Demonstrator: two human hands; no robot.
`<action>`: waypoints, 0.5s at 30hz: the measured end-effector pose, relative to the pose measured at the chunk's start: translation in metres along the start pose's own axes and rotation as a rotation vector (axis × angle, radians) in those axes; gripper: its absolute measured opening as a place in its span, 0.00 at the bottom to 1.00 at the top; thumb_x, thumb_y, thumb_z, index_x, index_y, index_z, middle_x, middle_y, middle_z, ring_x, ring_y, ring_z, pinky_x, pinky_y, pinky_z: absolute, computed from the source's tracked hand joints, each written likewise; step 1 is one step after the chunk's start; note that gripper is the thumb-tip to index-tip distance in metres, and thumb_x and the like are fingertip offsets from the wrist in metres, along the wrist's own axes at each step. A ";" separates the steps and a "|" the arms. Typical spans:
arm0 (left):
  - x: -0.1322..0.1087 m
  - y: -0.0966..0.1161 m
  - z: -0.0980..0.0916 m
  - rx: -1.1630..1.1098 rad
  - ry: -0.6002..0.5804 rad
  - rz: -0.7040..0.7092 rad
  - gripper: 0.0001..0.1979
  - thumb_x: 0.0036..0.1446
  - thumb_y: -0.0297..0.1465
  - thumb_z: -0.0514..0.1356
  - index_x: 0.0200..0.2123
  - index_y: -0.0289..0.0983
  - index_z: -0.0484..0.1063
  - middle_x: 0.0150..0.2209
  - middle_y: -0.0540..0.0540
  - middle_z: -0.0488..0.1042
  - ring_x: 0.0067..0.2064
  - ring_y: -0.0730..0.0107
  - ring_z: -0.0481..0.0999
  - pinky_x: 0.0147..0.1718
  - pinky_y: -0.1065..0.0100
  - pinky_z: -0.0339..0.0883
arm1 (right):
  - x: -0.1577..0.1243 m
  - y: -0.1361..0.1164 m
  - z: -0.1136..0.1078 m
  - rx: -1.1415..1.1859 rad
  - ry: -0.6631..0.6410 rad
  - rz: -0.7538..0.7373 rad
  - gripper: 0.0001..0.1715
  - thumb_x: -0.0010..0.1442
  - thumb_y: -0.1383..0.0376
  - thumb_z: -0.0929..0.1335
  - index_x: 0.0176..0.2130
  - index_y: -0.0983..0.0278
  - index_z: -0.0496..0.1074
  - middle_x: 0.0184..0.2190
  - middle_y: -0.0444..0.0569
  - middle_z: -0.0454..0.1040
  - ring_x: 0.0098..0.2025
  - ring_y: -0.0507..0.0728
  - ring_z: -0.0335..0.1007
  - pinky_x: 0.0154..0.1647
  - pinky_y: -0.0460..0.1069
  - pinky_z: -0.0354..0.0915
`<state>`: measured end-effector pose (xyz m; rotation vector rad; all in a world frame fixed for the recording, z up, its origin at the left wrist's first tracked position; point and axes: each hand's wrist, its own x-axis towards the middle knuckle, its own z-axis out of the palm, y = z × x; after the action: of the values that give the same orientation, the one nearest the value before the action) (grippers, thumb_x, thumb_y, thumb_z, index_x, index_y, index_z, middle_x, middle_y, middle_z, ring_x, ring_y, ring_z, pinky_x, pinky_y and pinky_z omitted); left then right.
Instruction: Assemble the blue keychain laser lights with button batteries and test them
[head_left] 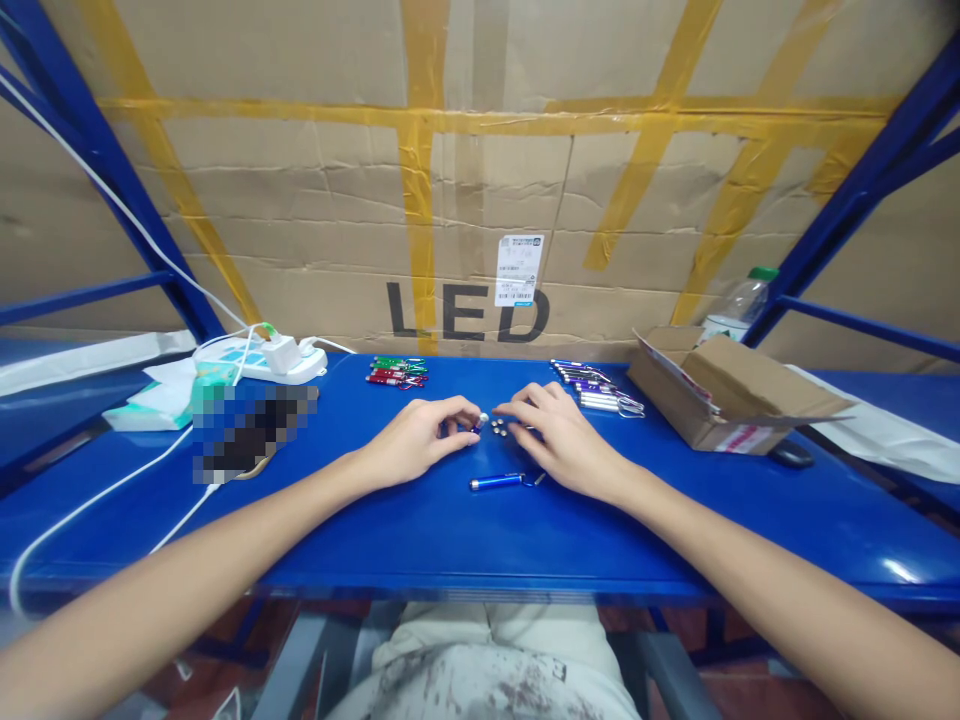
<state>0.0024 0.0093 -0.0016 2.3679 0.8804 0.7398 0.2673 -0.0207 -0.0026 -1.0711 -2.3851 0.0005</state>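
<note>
My left hand (424,437) rests on the blue table (420,530), fingers curled round a small blue keychain flashlight (478,424) whose silver tip pokes out at the fingertips. My right hand (555,432) lies beside it, fingers bent down over a few small silver button cells (498,427) on the table; whether it grips one I cannot make out. Another blue keychain flashlight (496,482) lies loose just in front of my right hand.
Red and green flashlights (396,372) lie at the back centre, purple and silver ones (596,386) at the back right. An open cardboard box (720,395) and a plastic bottle (739,303) stand right. A power strip (262,357), white cable and tissue pack (169,395) sit left.
</note>
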 end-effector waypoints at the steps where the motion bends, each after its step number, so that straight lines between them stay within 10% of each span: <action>1: 0.000 0.000 0.000 0.001 -0.005 -0.005 0.13 0.70 0.38 0.64 0.53 0.40 0.78 0.44 0.48 0.84 0.39 0.67 0.80 0.39 0.68 0.69 | -0.001 0.003 0.002 -0.029 -0.041 0.012 0.19 0.77 0.65 0.63 0.61 0.58 0.77 0.52 0.59 0.75 0.49 0.66 0.64 0.52 0.63 0.65; 15: -0.001 0.003 -0.001 0.028 -0.049 0.097 0.10 0.72 0.34 0.62 0.52 0.41 0.80 0.49 0.47 0.83 0.45 0.66 0.80 0.44 0.69 0.70 | -0.001 0.007 0.001 -0.042 -0.161 -0.014 0.12 0.75 0.66 0.68 0.54 0.58 0.79 0.49 0.55 0.76 0.49 0.65 0.63 0.52 0.60 0.63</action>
<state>0.0017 0.0069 0.0007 2.4566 0.7650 0.7079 0.2720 -0.0162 -0.0050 -1.1109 -2.5468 0.0329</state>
